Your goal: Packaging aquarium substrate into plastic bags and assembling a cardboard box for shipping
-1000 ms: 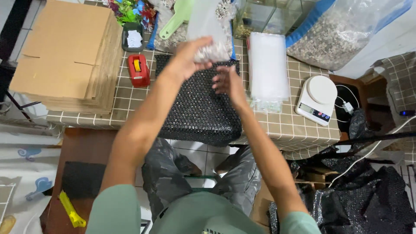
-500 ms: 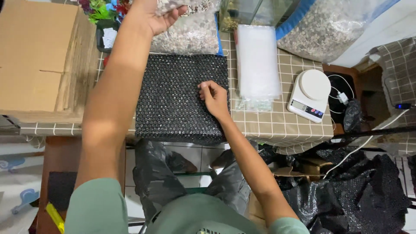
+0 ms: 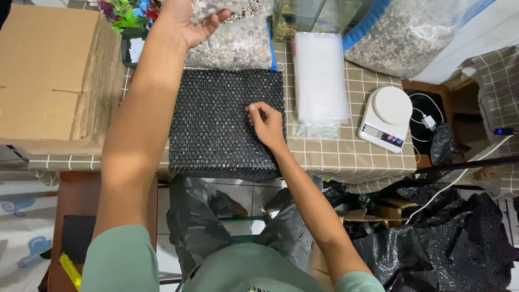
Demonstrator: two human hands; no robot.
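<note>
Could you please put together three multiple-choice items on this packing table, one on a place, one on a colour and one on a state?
1. Where does the kitchen scale stand?
A. right of the stack of clear bags
B. on the flat cardboard boxes
C. on the floor

2. What colour is the bubble wrap sheet?
A. white
B. black
C. green

3. What is the left hand doing?
A. resting flat on the table
B. holding a clear bag of pebbles raised
C. pressing the scale

Answers: 1 A, the scale sits beyond the bags' right edge; 2 B, it looks dark and shiny; 3 B, the fingers grip the bag, while the right hand lies on the sheet.
</note>
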